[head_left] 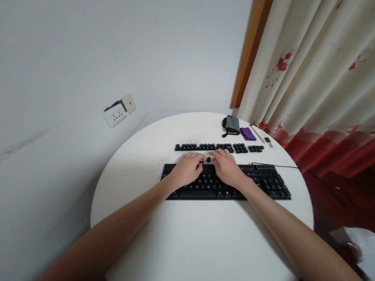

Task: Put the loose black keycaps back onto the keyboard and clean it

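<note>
A black keyboard (200, 195) lies on the round white table, some of its upper part covered by my hands. Over its upper left, my left hand (188, 168) has its thumb and fingers pinched together on a small dark piece that looks like a keycap. My right hand (226, 166) rests over the upper middle of the keyboard, fingers stretched toward the left and apart, holding nothing that I can see. Between the two hands, a loose black keycap (208, 159) sits on the table just behind the keyboard. Behind the hands runs a row of removed keycaps (193, 147).
Toward the back right of the table (134, 171) are a grey and black pouch (232, 124), a folded purple cloth (248, 133), a thin light stick (257, 133) and a small brush-like tool (269, 142). The keyboard's cable (284, 166) leads off right. A wall and curtain (305, 80) stand behind.
</note>
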Available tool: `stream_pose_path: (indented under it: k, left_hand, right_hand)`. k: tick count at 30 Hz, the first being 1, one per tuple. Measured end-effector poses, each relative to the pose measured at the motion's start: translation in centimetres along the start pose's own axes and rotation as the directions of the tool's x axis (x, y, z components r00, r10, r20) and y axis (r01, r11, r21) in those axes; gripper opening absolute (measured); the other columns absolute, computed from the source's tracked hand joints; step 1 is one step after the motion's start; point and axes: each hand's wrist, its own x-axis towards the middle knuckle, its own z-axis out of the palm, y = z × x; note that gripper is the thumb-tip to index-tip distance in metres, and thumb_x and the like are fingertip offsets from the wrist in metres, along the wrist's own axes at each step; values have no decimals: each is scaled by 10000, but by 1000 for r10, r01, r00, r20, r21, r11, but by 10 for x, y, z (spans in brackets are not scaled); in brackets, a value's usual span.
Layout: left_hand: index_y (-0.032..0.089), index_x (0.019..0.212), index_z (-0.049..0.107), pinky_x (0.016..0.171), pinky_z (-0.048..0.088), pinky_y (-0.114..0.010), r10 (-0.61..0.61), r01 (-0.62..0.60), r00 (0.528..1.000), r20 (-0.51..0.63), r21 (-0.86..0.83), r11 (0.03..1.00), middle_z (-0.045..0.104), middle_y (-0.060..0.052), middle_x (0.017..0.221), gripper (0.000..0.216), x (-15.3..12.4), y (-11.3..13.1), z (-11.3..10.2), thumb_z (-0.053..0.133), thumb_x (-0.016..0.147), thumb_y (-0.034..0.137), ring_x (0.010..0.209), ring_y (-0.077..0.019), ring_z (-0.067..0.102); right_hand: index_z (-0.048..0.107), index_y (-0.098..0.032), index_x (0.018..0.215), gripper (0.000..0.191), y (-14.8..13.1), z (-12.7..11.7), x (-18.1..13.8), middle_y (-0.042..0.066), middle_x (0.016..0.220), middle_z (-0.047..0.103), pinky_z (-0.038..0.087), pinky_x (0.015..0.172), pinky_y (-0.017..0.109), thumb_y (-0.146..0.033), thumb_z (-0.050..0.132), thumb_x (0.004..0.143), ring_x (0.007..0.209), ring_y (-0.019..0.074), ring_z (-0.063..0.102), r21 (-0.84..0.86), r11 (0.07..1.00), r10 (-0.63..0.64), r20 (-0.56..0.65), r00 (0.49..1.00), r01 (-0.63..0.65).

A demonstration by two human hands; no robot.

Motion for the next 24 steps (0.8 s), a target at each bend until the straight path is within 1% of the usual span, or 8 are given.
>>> stream_pose_path:
  k: [3,6,8,11,15,18,20,24]
  left_hand:
    - [187,1114,649,1026,444,-412,-12,12,1000,-5,0,1000,689,-67,1124,285,-1,-1,1,497,888,102,1077,-228,605]
    - [186,1144,657,1031,448,-411,-72,72,997,-26,2,997,697,-73,1121,310,-1,-2,1,503,887,104,1087,-232,615]
    - [186,1122,681,1018,461,-401,-88,88,996,-20,-16,996,709,-73,1091,303,0,-4,1,500,892,107,1062,-227,631]
    - [194,1041,727,971,491,-373,-79,80,997,20,-79,994,724,-60,1030,285,1,-8,2,488,906,114,992,-210,656]
    - [163,938,748,896,522,-355,-106,109,994,25,-150,983,724,-70,967,233,4,-12,2,523,900,121,917,-203,660]
    - [165,913,755,838,542,-337,-114,114,993,11,-206,972,721,-66,933,210,4,-14,3,555,879,111,871,-188,657]
    - [168,925,756,805,553,-321,-132,122,991,-23,-249,961,710,-62,923,207,4,-15,3,579,850,93,841,-175,656]
    - [164,933,745,768,569,-304,-198,144,971,-131,-339,930,682,-56,941,209,4,-15,1,658,764,76,764,-144,647]
  right_hand:
    - [625,-179,1251,378,7,2,2,115,1211,620,404,916,378,-166,358,984,1071,248,500,37,999,-10,1,1000,10]
    - [639,-204,1250,380,10,6,3,103,1266,618,402,936,381,-143,388,970,1118,245,503,59,997,-60,39,997,57]
    - [659,-202,1225,359,10,9,4,106,1259,631,401,957,386,-150,409,972,1125,241,521,75,993,-94,68,993,89]
    - [699,-164,1141,320,10,11,6,120,1159,672,409,987,370,-147,427,972,1076,218,571,131,985,-124,70,990,114]
    - [729,-119,1033,257,11,11,8,130,1064,684,453,960,334,-125,495,929,1006,205,612,214,973,-93,18,995,87]
    - [739,-131,975,224,11,10,9,112,1016,690,487,911,328,-90,541,878,947,195,630,263,963,-49,-50,998,61]
    - [739,-146,941,211,12,9,9,95,988,693,508,864,324,-77,560,852,882,181,637,304,951,-15,-117,993,50]
    - [728,-156,878,167,13,5,9,69,920,693,526,764,298,-76,597,815,768,154,631,383,922,42,-228,973,50]
